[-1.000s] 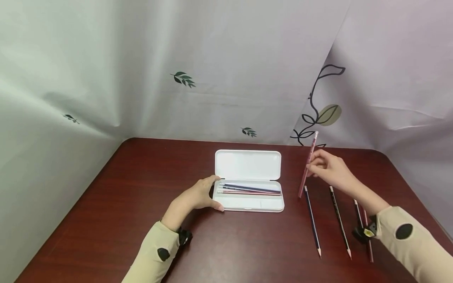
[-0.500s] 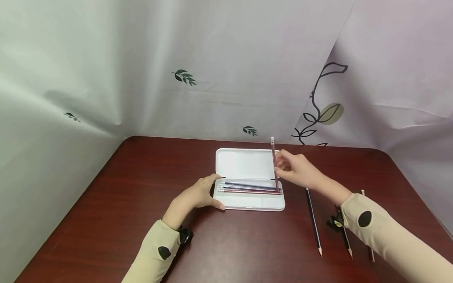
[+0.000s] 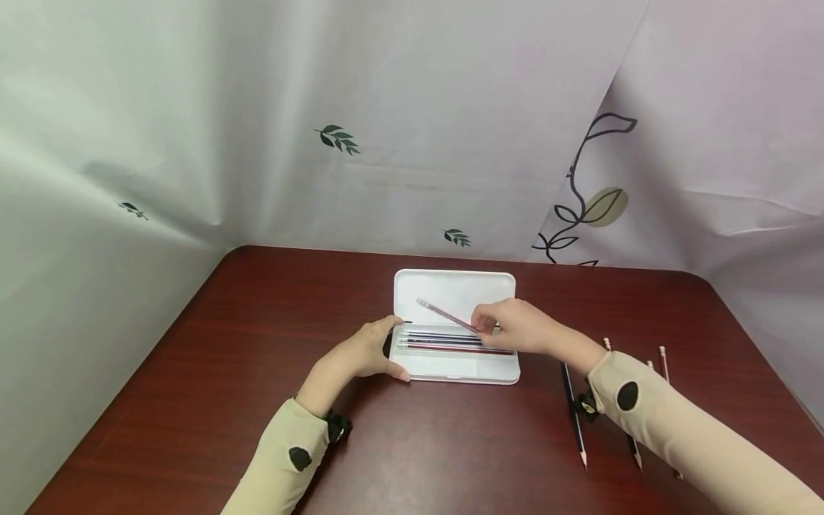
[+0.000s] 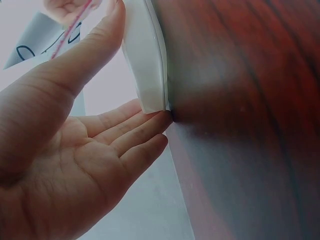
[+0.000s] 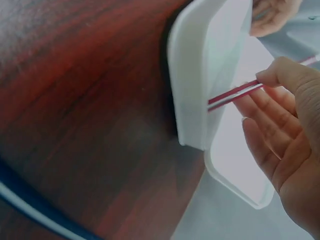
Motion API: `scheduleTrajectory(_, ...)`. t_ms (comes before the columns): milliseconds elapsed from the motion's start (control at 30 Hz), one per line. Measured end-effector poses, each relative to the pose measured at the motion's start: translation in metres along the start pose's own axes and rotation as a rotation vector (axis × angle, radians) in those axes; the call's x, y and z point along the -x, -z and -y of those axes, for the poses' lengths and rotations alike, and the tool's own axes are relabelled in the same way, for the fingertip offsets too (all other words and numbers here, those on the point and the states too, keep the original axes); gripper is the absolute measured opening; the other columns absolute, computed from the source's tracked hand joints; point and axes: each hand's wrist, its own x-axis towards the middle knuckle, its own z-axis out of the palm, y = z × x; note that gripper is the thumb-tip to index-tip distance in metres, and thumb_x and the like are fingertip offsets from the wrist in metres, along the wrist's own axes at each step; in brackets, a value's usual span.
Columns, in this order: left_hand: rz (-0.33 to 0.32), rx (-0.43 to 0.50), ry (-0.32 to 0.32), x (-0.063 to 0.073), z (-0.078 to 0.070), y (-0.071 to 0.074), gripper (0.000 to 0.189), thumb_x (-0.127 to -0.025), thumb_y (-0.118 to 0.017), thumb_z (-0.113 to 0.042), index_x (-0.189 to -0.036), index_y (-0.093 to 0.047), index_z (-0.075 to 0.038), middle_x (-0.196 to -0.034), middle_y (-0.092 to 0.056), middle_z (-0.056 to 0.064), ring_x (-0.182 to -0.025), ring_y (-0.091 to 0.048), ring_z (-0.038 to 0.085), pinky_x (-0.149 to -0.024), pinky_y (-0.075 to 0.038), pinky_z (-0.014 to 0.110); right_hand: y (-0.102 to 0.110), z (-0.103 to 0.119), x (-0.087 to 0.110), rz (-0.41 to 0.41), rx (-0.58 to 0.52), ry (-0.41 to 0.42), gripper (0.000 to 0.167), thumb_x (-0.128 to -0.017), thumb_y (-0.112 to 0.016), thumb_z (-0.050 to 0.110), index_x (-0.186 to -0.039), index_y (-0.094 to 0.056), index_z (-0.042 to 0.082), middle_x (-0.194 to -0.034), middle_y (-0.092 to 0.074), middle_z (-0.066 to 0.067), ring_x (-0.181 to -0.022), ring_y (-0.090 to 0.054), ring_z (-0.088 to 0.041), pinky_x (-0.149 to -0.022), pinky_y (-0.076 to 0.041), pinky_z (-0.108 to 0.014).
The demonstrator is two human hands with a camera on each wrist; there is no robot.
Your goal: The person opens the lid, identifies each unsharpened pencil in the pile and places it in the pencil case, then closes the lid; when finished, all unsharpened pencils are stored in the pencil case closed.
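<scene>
A white pencil case (image 3: 457, 372) lies with its lid (image 3: 450, 282) raised on the dark red table. Several striped and red pencils (image 3: 444, 348) lie in its rear compartment. My left hand (image 3: 363, 350) holds the case's left end, thumb at the front corner and index finger by the hinge; its other fingers (image 4: 142, 132) look nearly straight. My right hand (image 3: 515, 325) pinches a reddish pencil (image 3: 447, 315) with a white eraser. This pencil slants above the compartment, eraser end up and to the left. In the right wrist view, its lower part (image 5: 232, 95) reaches the case.
To the right of the case lie a dark blue pencil (image 3: 573, 415), a black pencil (image 3: 634, 454) and a red pencil (image 3: 665, 363), some partly hidden by my right sleeve (image 3: 682, 422). A patterned white cloth (image 3: 412, 129) hangs behind the table (image 3: 290, 286).
My right hand has carried the reddish pencil leftward from beside the case to above it and lowered it. The pencil has tipped from near upright to slanting left. My left hand has stayed put.
</scene>
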Motion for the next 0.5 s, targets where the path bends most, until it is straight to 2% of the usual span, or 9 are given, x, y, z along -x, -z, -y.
scheduleTrajectory(167,0.005,-0.001,0.008,0.000,-0.001,0.000,0.091,-0.059,-0.089,-0.030,-0.133,-0.042,-0.004,-0.132,-0.050,0.014,-0.121,-0.047,0.027,-0.101,-0.037,0.043,-0.007,0.002,0.001,0.050,0.059,0.030,0.011,-0.079,-0.069,0.014,-0.089,-0.067,0.018,-0.075,-0.063,0.013,-0.071,-0.058,-0.003,-0.065,-0.048,-0.025)
scheduleTrajectory(367,-0.003,0.003,-0.007,0.000,0.000,0.001,0.090,-0.058,-0.089,-0.029,-0.132,-0.044,-0.003,-0.130,-0.052,0.014,-0.119,-0.049,0.026,-0.100,-0.038,0.043,-0.011,0.004,0.006,0.050,0.101,0.072,0.011,-0.080,-0.071,0.012,-0.090,-0.070,0.015,-0.077,-0.065,0.011,-0.072,-0.059,-0.003,-0.066,-0.049,-0.026)
scheduleTrajectory(500,-0.004,0.006,-0.010,0.001,0.000,0.001,0.090,-0.058,-0.089,-0.029,-0.131,-0.044,-0.003,-0.130,-0.052,0.015,-0.119,-0.049,0.026,-0.100,-0.038,0.043,-0.014,0.002,0.011,0.035,0.109,0.053,0.007,-0.082,-0.070,0.014,-0.088,-0.071,0.017,-0.080,-0.066,0.012,-0.070,-0.057,-0.002,-0.065,-0.049,-0.025)
